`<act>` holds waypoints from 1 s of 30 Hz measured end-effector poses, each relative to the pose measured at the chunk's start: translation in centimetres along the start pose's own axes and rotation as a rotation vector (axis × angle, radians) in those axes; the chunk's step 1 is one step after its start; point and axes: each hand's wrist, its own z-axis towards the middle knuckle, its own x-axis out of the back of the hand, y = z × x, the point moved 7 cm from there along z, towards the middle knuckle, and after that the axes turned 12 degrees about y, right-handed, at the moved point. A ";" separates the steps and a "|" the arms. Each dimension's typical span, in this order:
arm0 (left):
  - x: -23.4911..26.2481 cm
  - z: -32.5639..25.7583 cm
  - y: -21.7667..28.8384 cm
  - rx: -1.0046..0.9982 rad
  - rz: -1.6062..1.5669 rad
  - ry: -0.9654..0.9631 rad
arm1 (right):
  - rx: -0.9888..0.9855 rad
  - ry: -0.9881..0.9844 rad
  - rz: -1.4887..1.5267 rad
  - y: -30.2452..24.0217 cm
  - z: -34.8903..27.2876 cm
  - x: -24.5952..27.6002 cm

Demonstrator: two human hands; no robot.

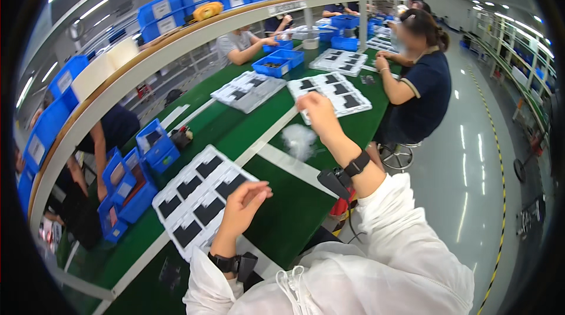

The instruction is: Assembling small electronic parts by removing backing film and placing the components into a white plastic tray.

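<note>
Two hands | L hand point(242, 204) fingers loose by white tray point(197, 200) | R hand point(318, 112) raised — grip unclear — blue bins point(154, 145) left.

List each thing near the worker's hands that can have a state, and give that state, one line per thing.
left hand: open, fingers loosely curled, holds nothing, beside the near tray
right hand: raised above the table, closed or not cannot be told
near tray: flat on the green table, pockets hold dark flat parts
far tray: flat, only some pockets hold dark parts
blue bins: open-topped, tilted toward the worker
white wad: crumpled, lying on the table
</note>
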 end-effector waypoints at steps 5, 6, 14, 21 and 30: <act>-2.7 -1.7 12.6 -0.675 0.465 -0.069 | 0.888 -0.528 -0.929 -2.9 -9.7 -11.7; -2.8 -1.3 13.2 -0.670 0.483 -0.023 | 1.104 -0.542 -0.971 -3.6 -11.9 -13.3; -4.2 0.2 10.0 -0.367 0.819 -0.595 | 1.349 -0.918 -0.897 -3.6 -19.7 -13.0; -4.1 0.3 9.1 -0.734 1.190 -0.375 | 1.019 -1.227 -0.819 -1.6 -18.9 -15.4; -5.7 -2.6 11.5 -1.289 1.424 -0.490 | 0.511 -1.597 -0.646 2.6 -18.3 -12.0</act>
